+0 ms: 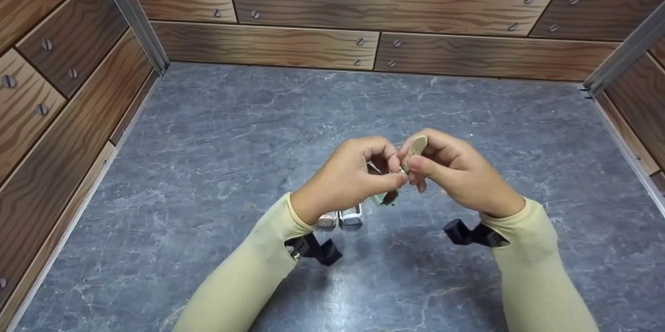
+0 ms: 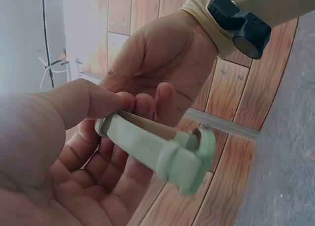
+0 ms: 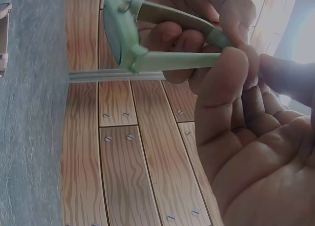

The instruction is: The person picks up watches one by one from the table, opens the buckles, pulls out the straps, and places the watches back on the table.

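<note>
Both hands hold a pale green wristwatch (image 3: 172,61) in the air above the table. My left hand (image 1: 353,171) pinches the strap near its buckle end, thumb against the forefinger. My right hand (image 1: 462,171) grips the other strap piece between thumb and fingers, and its beige-lined tip (image 1: 419,145) sticks up past the thumb. The two strap pieces meet between the fingertips, which hide most of the buckle. Below the hands hangs the green watch case (image 3: 118,31), its dial turned away from the strap loop.
Close by the left wrist, a pinkish watch (image 1: 326,222) and a white watch (image 1: 351,217) stand side by side on the grey marbled table (image 1: 249,114). Wood-patterned panels (image 1: 395,2) wall the table at the back and sides. Each wrist wears a black camera (image 1: 314,249).
</note>
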Action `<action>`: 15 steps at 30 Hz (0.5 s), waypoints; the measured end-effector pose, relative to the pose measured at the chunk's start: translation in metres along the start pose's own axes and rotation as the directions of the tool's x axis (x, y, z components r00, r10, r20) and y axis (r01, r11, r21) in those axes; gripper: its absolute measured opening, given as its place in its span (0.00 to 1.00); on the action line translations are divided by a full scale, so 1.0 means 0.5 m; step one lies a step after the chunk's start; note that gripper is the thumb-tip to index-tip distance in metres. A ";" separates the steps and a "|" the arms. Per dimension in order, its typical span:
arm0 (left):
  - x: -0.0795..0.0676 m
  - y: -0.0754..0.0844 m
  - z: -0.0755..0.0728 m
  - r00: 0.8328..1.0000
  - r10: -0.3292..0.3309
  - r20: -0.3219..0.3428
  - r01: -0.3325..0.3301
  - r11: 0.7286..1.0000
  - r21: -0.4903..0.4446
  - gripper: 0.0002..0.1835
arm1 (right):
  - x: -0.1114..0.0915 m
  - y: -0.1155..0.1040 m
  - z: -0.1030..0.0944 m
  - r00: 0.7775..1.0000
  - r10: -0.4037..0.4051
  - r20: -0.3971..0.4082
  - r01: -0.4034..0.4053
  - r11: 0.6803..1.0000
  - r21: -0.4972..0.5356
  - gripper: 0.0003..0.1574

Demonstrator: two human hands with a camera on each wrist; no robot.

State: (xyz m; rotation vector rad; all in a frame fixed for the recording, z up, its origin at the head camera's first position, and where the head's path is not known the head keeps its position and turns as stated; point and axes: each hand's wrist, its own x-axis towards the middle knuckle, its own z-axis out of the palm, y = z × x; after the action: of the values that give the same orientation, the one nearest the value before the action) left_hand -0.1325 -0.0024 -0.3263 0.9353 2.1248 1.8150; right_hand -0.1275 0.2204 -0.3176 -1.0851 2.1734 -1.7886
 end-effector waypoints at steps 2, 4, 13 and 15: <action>0.001 0.000 0.001 0.999 0.032 -0.023 -0.031 0.999 0.027 0.06 | 0.001 0.001 0.000 0.999 -0.023 -0.022 0.023 1.000 0.015 0.09; 0.002 -0.001 0.002 0.996 0.079 -0.045 -0.076 0.995 0.064 0.05 | 0.003 0.002 0.000 0.998 -0.030 -0.048 0.031 0.999 0.020 0.07; 0.004 -0.003 0.004 0.954 0.267 -0.134 -0.245 0.956 0.164 0.06 | -0.001 0.002 -0.002 0.991 -0.044 -0.125 0.041 0.999 -0.025 0.12; 0.004 -0.003 0.005 0.947 0.279 -0.158 -0.256 0.955 0.152 0.07 | -0.001 0.001 -0.002 0.993 -0.044 -0.108 0.039 0.998 -0.047 0.17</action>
State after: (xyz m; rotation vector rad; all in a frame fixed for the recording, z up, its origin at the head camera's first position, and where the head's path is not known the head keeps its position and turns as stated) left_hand -0.1331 0.0007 -0.3276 1.1867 2.3459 1.9709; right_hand -0.1278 0.2217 -0.3182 -1.0738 2.2795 -1.8679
